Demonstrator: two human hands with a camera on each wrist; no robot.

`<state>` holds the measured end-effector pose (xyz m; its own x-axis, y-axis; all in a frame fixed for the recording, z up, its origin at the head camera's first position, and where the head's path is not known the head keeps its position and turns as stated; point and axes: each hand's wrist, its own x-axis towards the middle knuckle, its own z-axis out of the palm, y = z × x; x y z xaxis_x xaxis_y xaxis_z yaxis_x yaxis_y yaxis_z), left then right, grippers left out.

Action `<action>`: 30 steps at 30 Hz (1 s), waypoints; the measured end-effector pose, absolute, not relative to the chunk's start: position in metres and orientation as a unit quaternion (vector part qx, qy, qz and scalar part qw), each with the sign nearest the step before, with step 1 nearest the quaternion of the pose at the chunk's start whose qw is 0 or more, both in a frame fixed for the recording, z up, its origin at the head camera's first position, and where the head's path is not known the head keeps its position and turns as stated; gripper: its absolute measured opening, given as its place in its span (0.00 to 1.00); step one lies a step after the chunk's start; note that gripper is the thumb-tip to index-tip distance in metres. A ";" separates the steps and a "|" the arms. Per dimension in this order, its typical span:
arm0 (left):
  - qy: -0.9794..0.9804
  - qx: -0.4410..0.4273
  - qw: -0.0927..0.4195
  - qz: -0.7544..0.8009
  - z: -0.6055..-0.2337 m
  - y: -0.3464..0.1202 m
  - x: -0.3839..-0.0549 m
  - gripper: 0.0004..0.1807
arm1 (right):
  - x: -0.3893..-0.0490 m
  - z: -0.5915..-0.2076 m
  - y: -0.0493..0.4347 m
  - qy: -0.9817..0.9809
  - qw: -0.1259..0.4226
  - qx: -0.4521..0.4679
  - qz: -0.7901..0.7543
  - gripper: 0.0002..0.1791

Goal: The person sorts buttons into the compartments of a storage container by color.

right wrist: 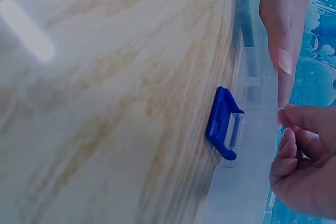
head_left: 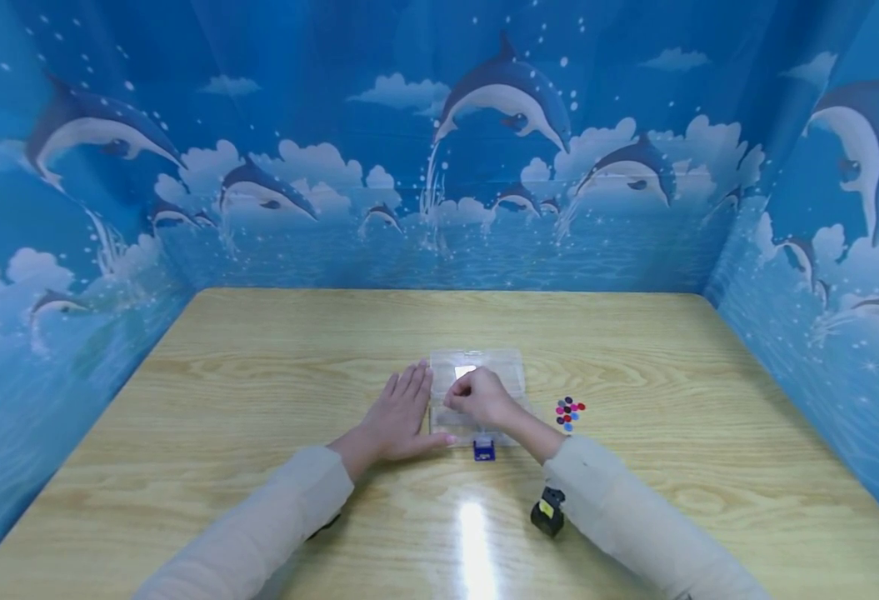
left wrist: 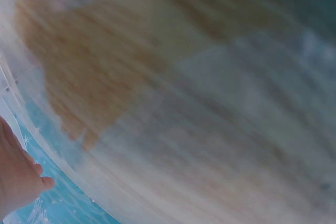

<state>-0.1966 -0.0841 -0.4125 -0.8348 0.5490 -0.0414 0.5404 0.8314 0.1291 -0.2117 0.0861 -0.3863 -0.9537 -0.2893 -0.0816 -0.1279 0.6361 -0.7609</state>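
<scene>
A clear plastic box (head_left: 442, 425) lies on the table with its see-through lid (head_left: 510, 362) folded back away from me. A blue latch (head_left: 484, 450) hangs at its front side; the right wrist view shows this blue latch (right wrist: 220, 124) close up. My left hand (head_left: 400, 417) lies flat along the box's left edge, fingers straight, thumb reaching across the front corner. Over the box, my right hand (head_left: 484, 398) has its fingers curled and thumb and index tips together. In the right wrist view the right hand's fingertips (right wrist: 289, 116) are right at the box rim; nothing shows between them.
Several small round coloured discs (head_left: 568, 411), red, pink, blue and dark, lie in a cluster right of the box. A black device with a yellow label (head_left: 547, 512) is by the right sleeve. Dolphin-print curtains (head_left: 439, 242) border the wooden table (head_left: 274, 350).
</scene>
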 end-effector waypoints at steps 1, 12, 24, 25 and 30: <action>0.957 0.283 0.039 0.055 -0.413 -0.084 -0.197 0.56 | -0.212 -0.386 0.087 0.900 0.093 -0.117 -0.411 0.04; 0.957 0.282 0.037 0.063 -0.412 -0.084 -0.196 0.55 | -0.207 -0.384 0.100 0.881 0.026 -0.158 -0.445 0.06; 0.957 0.280 0.030 0.064 -0.414 -0.084 -0.197 0.55 | -0.199 -0.384 0.119 0.870 -0.011 -0.160 -0.467 0.07; 0.957 0.281 0.028 0.065 -0.414 -0.084 -0.197 0.55 | -0.199 -0.384 0.121 0.870 -0.011 -0.153 -0.469 0.06; 0.957 0.282 0.026 0.067 -0.414 -0.084 -0.197 0.55 | -0.197 -0.387 0.129 0.873 -0.017 -0.141 -0.467 0.06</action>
